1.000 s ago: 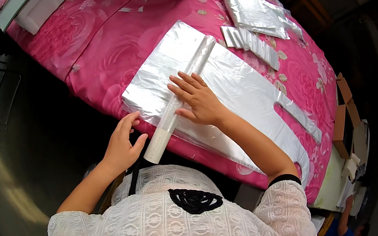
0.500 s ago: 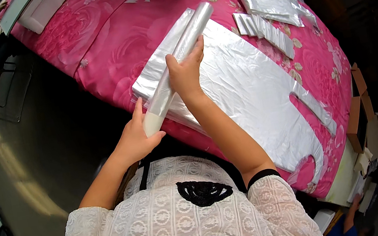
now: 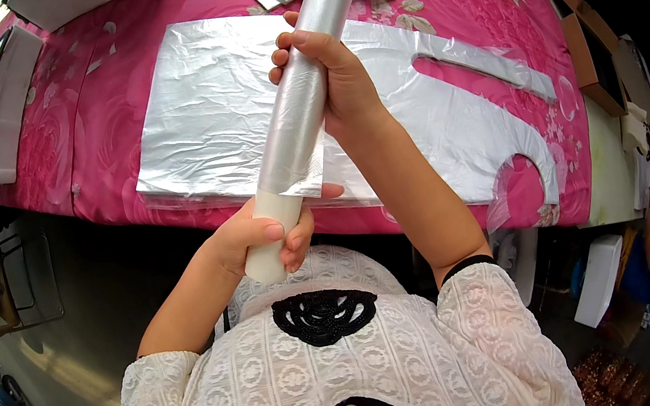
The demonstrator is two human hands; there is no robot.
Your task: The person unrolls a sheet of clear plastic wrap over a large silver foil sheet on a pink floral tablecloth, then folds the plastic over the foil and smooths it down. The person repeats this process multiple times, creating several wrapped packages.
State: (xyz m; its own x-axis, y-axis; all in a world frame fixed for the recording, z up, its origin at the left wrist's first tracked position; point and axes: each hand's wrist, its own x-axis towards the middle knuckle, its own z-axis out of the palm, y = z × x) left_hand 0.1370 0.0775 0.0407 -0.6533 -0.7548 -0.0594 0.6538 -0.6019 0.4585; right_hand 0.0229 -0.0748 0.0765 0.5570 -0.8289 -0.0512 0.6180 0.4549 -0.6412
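the clear film roll is up in both hands, slanting over the near edge of a pile of flat, silvery plastic bags on the pink flowered cloth, its far end running out past the top of what can be seen. the left hand has its fingers curled about the pale bare core at the near end, thumb laid over the top; the right hand is wrapped higher up, fingers and thumb clamped round the film itself. i'd guess it's a fairly light thing for its length, though the wound part probably weighs more than the bare stub, so it would tip if only the near end were held. the core looks stiff and should take a firm squeeze, while the film on it seems thin, slick and easily creased or torn. a loose edge of film hangs just beside the left fingers, and i'd expect it to cling or snag if pinched by chance. the bare core strikes me as the surest place to grip, with the other hand well up the roll, closed round it softly, since the shiny wrap could slide under the palm. whether the roll brushes the pile beneath, i can't tell.
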